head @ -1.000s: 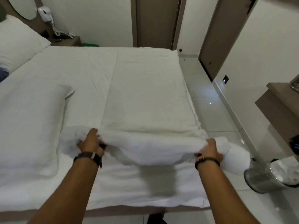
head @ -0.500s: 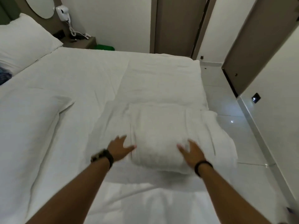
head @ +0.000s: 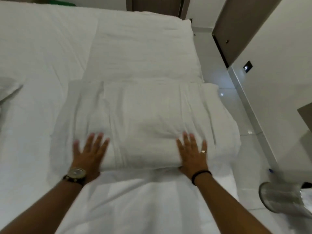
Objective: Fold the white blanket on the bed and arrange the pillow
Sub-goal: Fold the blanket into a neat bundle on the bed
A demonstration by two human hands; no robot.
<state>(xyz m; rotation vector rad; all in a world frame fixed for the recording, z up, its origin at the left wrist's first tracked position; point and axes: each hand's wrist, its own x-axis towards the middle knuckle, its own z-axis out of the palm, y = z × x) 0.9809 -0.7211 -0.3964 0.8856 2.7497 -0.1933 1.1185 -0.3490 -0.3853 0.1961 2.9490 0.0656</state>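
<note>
Pressing flat on the folded white blanket, lying on the bed near its right edge: left hand and right hand at its near corners, fingers spread wide, gripping nothing. Pillow corner showing far left.

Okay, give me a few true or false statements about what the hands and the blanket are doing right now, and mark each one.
1. Both hands lie flat, fingers spread, on the white blanket. True: left hand, right hand.
2. The blanket is spread out in one flat layer. False: its near part is folded over into a thick bundle.
3. The right hand wears a ring. True.
4. The left wrist is bare. False: it wears a wristwatch.
5. A metal bin stands on the floor right of the bed. True.
</note>
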